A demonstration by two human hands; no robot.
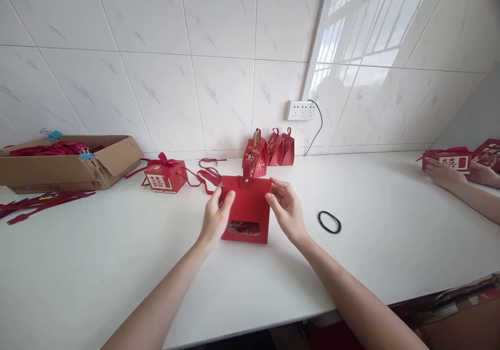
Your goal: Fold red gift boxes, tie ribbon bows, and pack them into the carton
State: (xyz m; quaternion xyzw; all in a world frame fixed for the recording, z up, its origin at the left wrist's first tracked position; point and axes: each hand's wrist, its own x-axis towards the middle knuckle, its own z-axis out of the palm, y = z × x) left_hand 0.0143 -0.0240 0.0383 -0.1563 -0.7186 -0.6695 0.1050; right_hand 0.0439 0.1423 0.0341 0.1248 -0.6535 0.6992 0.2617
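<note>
A red paper gift box stands upright on the white table in front of me, with a small window low on its front. At its top a strap with a flower-shaped tab and a gold stud lies over the folded flap. My left hand grips the box's left side near the top, thumb on the front. On the upper right edge, my right hand holds the box between thumb and fingers. Behind it stands a printed red gift box with a loop handle.
A cardboard carton of red ribbons stands at the left, near a ribbon-tied red box. Loose ribbons lie behind my left hand. A black band lies right. Another person's hands hold a red box at far right.
</note>
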